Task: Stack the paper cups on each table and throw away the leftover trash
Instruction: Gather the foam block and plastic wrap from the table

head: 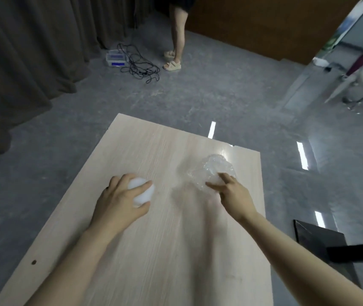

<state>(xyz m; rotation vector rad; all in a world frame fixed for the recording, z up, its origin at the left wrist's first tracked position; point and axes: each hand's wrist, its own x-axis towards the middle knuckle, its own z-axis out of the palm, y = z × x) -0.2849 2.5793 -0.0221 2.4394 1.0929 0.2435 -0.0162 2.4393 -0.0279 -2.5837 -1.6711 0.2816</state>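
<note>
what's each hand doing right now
Left hand: grips a white ball.
Right hand: fingers on the clear plastic wrap; a firm grip cannot be told.

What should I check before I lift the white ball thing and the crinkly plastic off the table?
1. Left hand wraps the white wad: ok.
2. Right hand has the clear plastic held firmly: cannot tell, only fingertips touch it.
3. Both pieces lie on the table, apart: ok.
4. Trash bin in sight: not ok, none shows.
5. Paper cups stacked here: cannot tell, none visible.
6. Floor cables lie far from the table: ok.
</note>
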